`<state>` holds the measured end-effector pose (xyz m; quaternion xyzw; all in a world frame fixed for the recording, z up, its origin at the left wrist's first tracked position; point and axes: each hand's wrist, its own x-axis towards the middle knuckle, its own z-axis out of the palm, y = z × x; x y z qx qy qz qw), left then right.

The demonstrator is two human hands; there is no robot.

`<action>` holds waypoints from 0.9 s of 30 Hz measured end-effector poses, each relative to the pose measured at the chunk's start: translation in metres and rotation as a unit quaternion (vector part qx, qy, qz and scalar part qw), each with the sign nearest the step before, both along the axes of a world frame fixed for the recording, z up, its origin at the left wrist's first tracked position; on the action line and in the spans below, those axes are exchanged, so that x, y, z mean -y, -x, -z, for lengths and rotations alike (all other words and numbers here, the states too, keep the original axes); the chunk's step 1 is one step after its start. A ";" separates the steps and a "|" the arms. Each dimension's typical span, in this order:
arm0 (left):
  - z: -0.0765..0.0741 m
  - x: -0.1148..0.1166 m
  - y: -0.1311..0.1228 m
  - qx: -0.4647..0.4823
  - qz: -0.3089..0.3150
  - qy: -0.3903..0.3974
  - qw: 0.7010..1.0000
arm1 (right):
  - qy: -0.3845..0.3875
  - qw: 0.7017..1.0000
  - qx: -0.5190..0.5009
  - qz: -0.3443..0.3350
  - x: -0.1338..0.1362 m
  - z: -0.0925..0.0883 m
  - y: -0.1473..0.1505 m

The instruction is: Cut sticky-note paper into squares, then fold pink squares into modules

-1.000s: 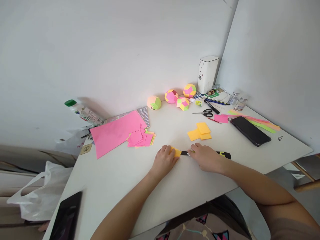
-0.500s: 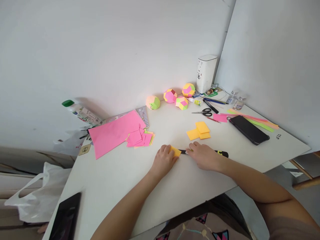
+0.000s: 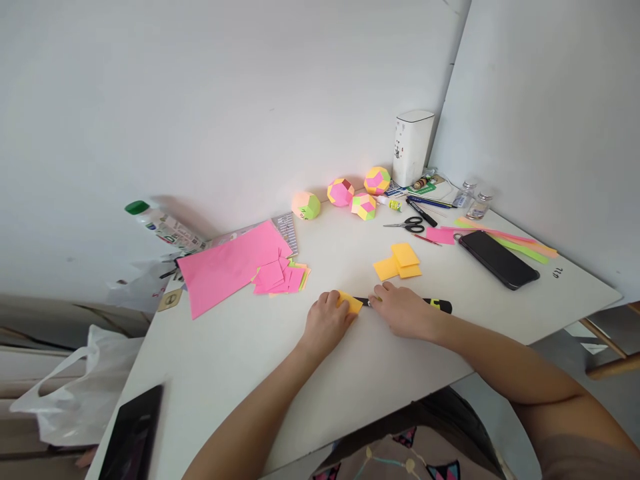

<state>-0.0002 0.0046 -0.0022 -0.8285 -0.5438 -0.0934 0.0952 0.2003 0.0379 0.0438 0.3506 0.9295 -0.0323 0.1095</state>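
Note:
My left hand (image 3: 327, 317) is closed on a small folded piece of orange paper (image 3: 353, 303), held just above or against the white tabletop. My right hand (image 3: 401, 309) grips a black and yellow-green utility knife (image 3: 441, 306); its handle end shows to the right of the wrist. The dark blade (image 3: 361, 301) points left and meets the paper's upper edge, partly inside the fold. Just beyond my right hand lie several orange paper pieces (image 3: 406, 255), overlapping one another.
At left, pink paper squares (image 3: 273, 277) overlap a large pink sheet (image 3: 225, 267). Several coloured paper balls (image 3: 341, 192) line the wall. Scissors (image 3: 413, 225), a glue bottle (image 3: 390, 203) and a black phone (image 3: 499, 259) lie to the right. A dark tablet (image 3: 133, 433) rests at the left edge.
My right hand and the knife have shifted slightly left, so the blade reaches further into the paper. My left hand stays nearly where it was.

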 end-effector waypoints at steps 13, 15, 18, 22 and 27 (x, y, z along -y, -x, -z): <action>0.001 0.000 -0.001 -0.019 0.002 -0.017 1.000 | 0.002 1.000 0.003 0.000 -0.004 -0.003 0.009; 0.001 0.000 -0.001 -0.021 0.002 -0.015 1.000 | 0.007 1.000 0.002 0.002 -0.006 -0.002 0.009; 0.002 -0.001 -0.001 -0.023 0.007 -0.022 0.999 | -0.007 1.000 -0.009 0.001 -0.008 0.002 0.011; 0.005 -0.002 0.000 -0.021 0.009 -0.038 0.999 | -0.038 0.999 -0.024 -0.012 -0.011 0.007 0.018; 0.006 -0.002 0.001 -0.013 0.021 -0.052 0.998 | -0.042 0.999 -0.031 0.000 -0.016 0.011 0.026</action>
